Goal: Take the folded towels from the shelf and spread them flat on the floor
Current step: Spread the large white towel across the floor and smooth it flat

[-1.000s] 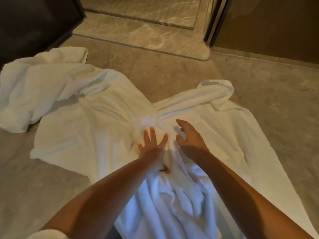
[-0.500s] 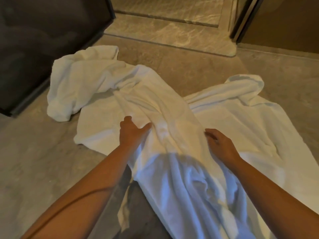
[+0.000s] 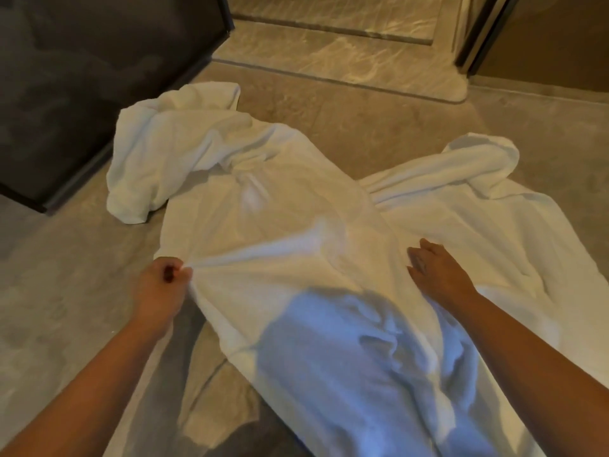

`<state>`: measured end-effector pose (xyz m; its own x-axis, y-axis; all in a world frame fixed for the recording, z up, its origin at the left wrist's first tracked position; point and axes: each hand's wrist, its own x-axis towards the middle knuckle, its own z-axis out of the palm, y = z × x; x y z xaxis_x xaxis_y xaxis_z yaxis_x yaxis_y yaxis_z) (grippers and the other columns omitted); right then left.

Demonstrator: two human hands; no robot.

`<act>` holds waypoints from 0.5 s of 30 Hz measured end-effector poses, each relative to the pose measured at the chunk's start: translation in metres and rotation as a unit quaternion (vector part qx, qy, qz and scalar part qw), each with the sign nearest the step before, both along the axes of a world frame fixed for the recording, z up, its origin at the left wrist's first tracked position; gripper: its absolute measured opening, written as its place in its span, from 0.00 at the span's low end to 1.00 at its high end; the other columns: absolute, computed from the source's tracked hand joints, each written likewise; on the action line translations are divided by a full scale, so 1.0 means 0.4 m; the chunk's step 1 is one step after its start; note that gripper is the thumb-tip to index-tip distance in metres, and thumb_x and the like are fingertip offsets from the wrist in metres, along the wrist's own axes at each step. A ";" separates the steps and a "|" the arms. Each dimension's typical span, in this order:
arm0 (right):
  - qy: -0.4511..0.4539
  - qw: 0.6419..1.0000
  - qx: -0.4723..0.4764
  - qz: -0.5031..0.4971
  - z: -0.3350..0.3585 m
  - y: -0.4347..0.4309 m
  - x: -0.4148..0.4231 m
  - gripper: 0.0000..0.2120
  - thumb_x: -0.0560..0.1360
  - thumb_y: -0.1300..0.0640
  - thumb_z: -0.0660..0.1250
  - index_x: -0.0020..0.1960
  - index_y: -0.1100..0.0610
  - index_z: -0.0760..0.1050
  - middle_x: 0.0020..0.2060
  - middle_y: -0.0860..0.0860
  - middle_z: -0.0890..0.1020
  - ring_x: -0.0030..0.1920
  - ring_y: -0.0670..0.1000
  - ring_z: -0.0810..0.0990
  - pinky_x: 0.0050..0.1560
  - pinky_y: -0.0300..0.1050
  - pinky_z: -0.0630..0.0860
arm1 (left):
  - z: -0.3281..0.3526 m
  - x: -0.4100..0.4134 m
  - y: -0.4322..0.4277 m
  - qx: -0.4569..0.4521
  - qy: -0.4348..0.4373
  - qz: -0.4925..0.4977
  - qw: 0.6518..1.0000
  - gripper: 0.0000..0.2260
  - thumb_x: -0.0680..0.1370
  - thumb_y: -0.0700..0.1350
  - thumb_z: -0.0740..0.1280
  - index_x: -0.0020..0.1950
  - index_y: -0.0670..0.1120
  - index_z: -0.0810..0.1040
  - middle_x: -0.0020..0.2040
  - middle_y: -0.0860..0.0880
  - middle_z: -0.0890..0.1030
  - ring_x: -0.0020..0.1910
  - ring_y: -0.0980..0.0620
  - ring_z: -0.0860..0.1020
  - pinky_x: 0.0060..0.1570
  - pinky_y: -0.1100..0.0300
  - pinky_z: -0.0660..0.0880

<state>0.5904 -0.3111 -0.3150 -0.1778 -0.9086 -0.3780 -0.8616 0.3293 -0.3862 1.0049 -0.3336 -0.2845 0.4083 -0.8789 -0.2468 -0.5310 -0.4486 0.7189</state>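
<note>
Two hands worked the white towel point(image 3: 280, 232) lying rumpled on the floor point(image 3: 66, 308). The left hand point(image 3: 161, 285) pinched its side edge in curled fingers, and the right hand point(image 3: 438, 275) rested flat, fingers relaxed (soft, limp cloth, probably best tugged by its edges).

Plain white towels point(image 3: 280, 225), tinted bluish in shadow at the near edge. The floor point(image 3: 66, 291) is mottled grey-beige. The far slab point(image 3: 346, 57) is paler beige with light veining, possibly marble. Far-left panel point(image 3: 82, 77) dark charcoal; far-right panel point(image 3: 543, 37) brown.
</note>
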 end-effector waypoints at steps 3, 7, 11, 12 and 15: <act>-0.008 1.000 0.016 0.004 0.001 -0.012 -0.014 0.21 0.75 0.52 0.64 0.66 0.59 0.69 0.74 0.55 0.60 0.74 0.53 0.58 0.68 0.50 0.62 | -0.040 0.098 0.083 0.053 -0.023 0.081 0.995 0.05 0.76 0.37 0.63 0.40 0.40 0.73 0.36 0.39 0.74 0.46 0.31 0.75 0.41 0.50 0.67; -0.002 1.000 0.019 0.015 -0.001 -0.021 -0.031 0.24 0.76 0.52 0.65 0.69 0.57 0.66 0.74 0.55 0.59 0.75 0.53 0.55 0.71 0.50 0.59 | -0.052 0.145 0.141 0.130 -0.115 0.081 0.982 0.02 0.74 0.35 0.65 0.42 0.40 0.75 0.38 0.39 0.76 0.42 0.38 0.75 0.41 0.50 0.69; 0.020 0.998 0.052 0.033 -0.004 -0.011 -0.042 0.27 0.76 0.52 0.64 0.72 0.54 0.60 0.76 0.53 0.54 0.76 0.57 0.50 0.72 0.54 0.59 | 0.012 0.095 0.094 0.203 -0.311 -0.046 0.927 0.07 0.75 0.37 0.65 0.47 0.33 0.77 0.47 0.31 0.79 0.48 0.34 0.77 0.47 0.45 0.72; 0.026 0.997 0.056 0.038 -0.004 -0.008 -0.042 0.28 0.76 0.52 0.64 0.73 0.54 0.59 0.76 0.53 0.53 0.76 0.58 0.49 0.72 0.55 0.59 | 0.030 0.057 0.070 0.146 -0.369 -0.090 0.913 0.08 0.75 0.37 0.65 0.48 0.32 0.76 0.46 0.30 0.78 0.47 0.32 0.77 0.47 0.43 0.72; 0.061 0.994 0.063 0.067 -0.003 0.003 -0.033 0.31 0.76 0.51 0.64 0.74 0.51 0.55 0.75 0.56 0.53 0.75 0.60 0.50 0.72 0.56 0.59 | 0.070 -0.127 -0.019 -0.037 -0.393 -0.279 0.876 0.11 0.73 0.42 0.68 0.51 0.37 0.76 0.47 0.34 0.77 0.48 0.34 0.76 0.46 0.44 0.72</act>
<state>0.5774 -0.3099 -0.3160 -0.1099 -0.8744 -0.4725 -0.9388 0.2474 -0.2395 0.9540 -0.3410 -0.2564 -0.0708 -0.9974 -0.0165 -0.9963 0.0699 0.0494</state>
